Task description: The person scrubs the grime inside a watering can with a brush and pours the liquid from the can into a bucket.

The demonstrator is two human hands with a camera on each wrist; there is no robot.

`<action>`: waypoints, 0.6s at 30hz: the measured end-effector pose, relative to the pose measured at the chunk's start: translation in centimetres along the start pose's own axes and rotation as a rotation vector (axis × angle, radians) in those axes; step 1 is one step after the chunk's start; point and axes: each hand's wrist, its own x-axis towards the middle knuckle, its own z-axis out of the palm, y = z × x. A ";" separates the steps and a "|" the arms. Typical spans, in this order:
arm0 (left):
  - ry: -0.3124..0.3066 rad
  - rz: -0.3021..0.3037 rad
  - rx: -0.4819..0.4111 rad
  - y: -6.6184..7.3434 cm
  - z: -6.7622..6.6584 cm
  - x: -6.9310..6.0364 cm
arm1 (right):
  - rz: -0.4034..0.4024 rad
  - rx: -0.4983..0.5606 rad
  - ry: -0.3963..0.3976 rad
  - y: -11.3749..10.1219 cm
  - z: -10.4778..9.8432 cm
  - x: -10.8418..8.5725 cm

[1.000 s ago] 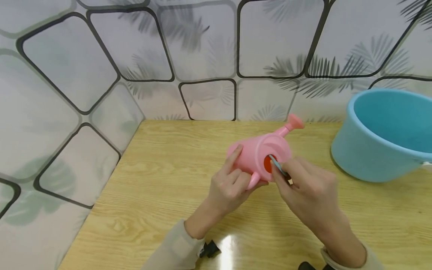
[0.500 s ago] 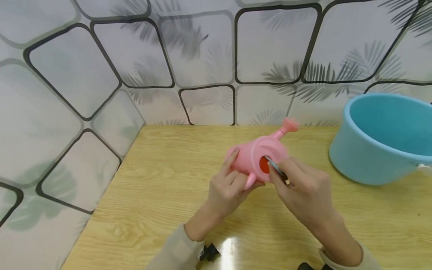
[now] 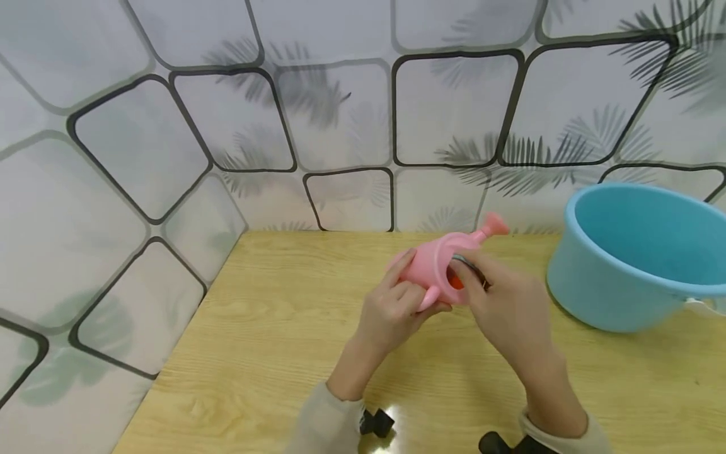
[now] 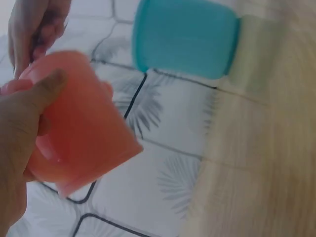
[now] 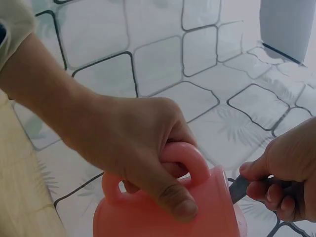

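Observation:
A pink watering can (image 3: 426,268) is held tilted above the table, its round opening turned toward the right hand and its spout pointing up and right. My left hand (image 3: 394,309) grips the can by its handle, with fingers curled through the loop and the thumb on the body, as the right wrist view shows. Between thumb and fingers, my right hand (image 3: 507,302) pinches a thin grey-blue strip-like tool (image 5: 239,189). Its far end and my fingertips are in the can's opening. Orange-red shows inside the can. What kind of tool it is cannot be told.
A large light-blue bucket (image 3: 618,284) with a white handle fitting stands on the wooden table (image 3: 255,353) at the right. Behind the table rises a patterned wall covering (image 3: 346,139). Black pieces (image 3: 377,422) sit by the left cuff.
My right hand has moved in closer to the can, and its fingertips now reach into the opening with the tool. The left hand keeps its grip. The head view has tilted upward.

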 end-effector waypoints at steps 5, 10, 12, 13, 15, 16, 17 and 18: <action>-0.009 -0.050 -0.043 -0.6 0.9 0.6 | 0.185 0.229 -0.058 0.2 -0.3 0.9; -0.019 -0.068 -0.041 -0.7 0.3 0.0 | 0.306 0.352 -0.144 0.0 -0.5 0.6; -0.026 -0.062 -0.032 -0.9 0.0 -0.1 | 0.291 0.332 -0.154 0.1 -0.3 0.5; -0.030 -0.059 -0.028 -1.0 -0.1 -0.2 | 0.269 0.303 -0.153 0.2 -0.2 0.5; -0.040 -0.049 -0.017 -1.2 -0.3 -0.2 | 0.226 0.245 -0.151 0.4 -0.1 0.5; -0.040 -0.042 -0.017 -1.3 -0.4 -0.2 | 0.213 0.236 -0.156 0.6 0.0 0.5; -0.040 -0.036 -0.015 -1.4 -0.5 -0.2 | 0.203 0.236 -0.165 0.7 0.0 0.6; -0.038 -0.027 -0.013 -1.5 -0.5 -0.2 | 0.198 0.242 -0.175 0.8 0.0 0.6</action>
